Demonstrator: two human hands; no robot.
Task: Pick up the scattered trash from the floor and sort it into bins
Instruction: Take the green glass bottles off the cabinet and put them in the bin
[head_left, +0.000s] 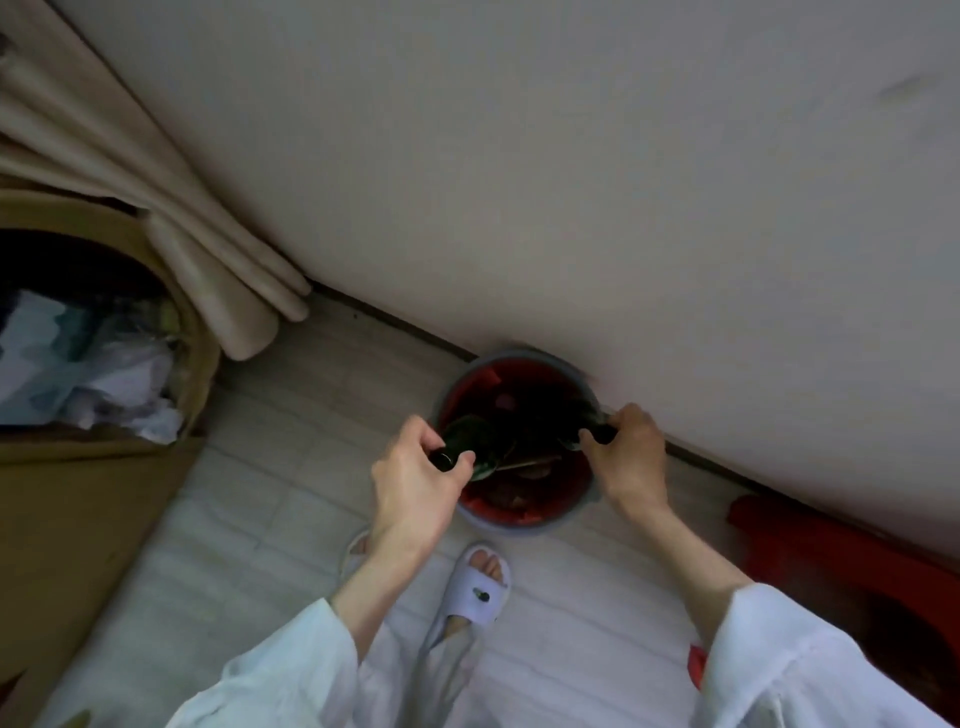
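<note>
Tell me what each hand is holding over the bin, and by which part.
The left hand grips a dark green bottle by its neck. The right hand grips a second dark bottle, also at the neck end. Both hang over the round bin.

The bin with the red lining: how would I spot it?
Follow the white wall down to the floor. The round grey bin stands against it, between both hands, each holding a dark bottle. Unlike the cardboard box nearby, it is red-lined.
</note>
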